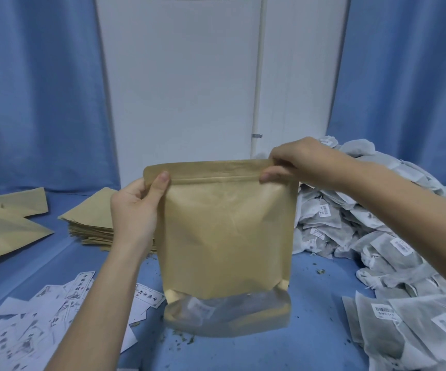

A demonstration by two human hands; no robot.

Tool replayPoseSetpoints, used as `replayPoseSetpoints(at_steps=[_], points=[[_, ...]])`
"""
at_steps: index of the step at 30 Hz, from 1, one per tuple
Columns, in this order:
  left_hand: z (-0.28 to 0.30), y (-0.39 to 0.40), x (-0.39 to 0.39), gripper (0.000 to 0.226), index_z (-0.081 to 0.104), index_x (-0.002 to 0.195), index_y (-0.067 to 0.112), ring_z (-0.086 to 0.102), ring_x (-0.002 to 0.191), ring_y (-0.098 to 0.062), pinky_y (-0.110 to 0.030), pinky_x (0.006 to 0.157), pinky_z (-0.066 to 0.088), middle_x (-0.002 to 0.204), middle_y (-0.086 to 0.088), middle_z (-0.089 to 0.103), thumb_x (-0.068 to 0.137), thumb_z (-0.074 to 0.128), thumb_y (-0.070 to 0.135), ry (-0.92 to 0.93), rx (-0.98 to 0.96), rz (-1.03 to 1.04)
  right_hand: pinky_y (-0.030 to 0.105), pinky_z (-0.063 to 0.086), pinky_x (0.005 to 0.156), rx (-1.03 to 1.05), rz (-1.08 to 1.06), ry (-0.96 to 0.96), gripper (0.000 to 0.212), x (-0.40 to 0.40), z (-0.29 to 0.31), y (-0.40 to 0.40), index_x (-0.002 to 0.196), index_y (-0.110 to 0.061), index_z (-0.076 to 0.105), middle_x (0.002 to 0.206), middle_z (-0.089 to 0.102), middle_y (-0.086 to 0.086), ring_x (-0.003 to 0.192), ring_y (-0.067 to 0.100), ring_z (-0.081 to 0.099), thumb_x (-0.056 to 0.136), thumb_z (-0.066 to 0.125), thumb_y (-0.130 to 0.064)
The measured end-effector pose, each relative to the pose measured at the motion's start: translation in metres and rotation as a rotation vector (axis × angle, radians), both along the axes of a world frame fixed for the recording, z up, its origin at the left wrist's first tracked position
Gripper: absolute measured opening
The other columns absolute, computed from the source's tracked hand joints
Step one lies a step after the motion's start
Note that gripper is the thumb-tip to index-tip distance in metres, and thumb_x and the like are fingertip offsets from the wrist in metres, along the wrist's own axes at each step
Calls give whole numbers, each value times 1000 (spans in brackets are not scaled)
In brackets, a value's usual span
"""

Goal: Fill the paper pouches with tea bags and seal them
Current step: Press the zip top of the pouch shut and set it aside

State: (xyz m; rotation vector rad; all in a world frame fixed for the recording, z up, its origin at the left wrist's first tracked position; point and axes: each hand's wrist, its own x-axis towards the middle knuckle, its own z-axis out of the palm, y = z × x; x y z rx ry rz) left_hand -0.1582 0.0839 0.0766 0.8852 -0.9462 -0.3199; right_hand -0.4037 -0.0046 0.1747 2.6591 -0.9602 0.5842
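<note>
Blue-covered surface [318, 341] carried all the stock. Heap of tea bags [382, 236] lay to the right, large and apparently not yet packed. Stack of flat empty pouches [93, 220] sat behind the left hand; printed paper labels [37, 314] were scattered at front left. One paper pouch [227, 236] stood upright at centre, tea bags visible through its clear bottom window. Left hand [133, 207] gripped its top left corner; right hand [297, 162] pinched the zip strip at top right. Judged: this pouch filled, sealing underway; many remained.
</note>
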Motion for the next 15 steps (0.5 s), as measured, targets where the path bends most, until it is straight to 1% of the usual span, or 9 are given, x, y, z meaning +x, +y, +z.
replayPoseSetpoints(at_steps=[2,5,6,8,9,10,12,13,15], points=[[0,-1,-2,16,69,75,18,55,59,3,-11,55,46,63,16,68,88,63,25,-1,4,10,12,31,52,-28,8,-35,48,0,-3,0,56,-22,28,51,35,-6,51,4,35,71,48,-63],[-1,0,-4,15,69,76,21,57,62,2,-13,59,47,67,15,69,85,64,32,13,18,-6,17,28,51,-68,43,-139,52,-2,-9,-1,55,-23,24,50,28,-7,48,6,28,74,64,-51],[-2,1,-4,18,70,76,20,58,65,-1,-17,61,48,70,13,69,81,66,37,28,31,-24,16,29,51,-73,59,-183,50,-2,-11,0,55,-23,28,51,30,-7,49,6,29,73,67,-48],[-7,3,-5,30,70,80,17,58,72,-8,-26,67,47,77,6,69,69,71,45,51,66,-92,14,31,56,-36,90,-242,37,0,-14,3,64,-19,48,58,44,-5,55,9,39,71,69,-49],[-11,4,-6,36,70,82,15,58,74,-12,-30,69,46,80,2,69,64,73,46,58,90,-124,15,33,59,-21,92,-237,37,4,-16,6,75,-17,59,65,53,-4,61,12,45,70,68,-53],[-14,5,-7,36,71,83,15,59,75,-13,-32,70,46,82,0,69,64,73,46,60,111,-139,20,36,63,-29,79,-217,41,10,-18,8,87,-20,64,73,59,-5,68,13,49,70,66,-57],[-17,5,-10,26,73,80,22,61,74,-10,-31,68,48,81,4,71,67,71,45,61,127,-125,27,33,64,-112,44,-179,43,27,-17,13,99,-30,65,77,59,-12,74,11,48,73,60,-63],[-16,5,-11,21,73,77,26,61,71,-8,-28,65,49,77,7,70,68,70,44,62,121,-117,26,30,64,-141,52,-166,40,36,-15,16,102,-32,65,75,56,-15,74,10,46,75,60,-61],[-14,4,-12,16,72,72,26,58,65,-5,-20,57,47,69,12,67,67,72,41,56,92,-101,26,32,65,-126,86,-133,31,53,-10,20,99,-29,66,74,55,-14,76,10,44,79,64,-52]])
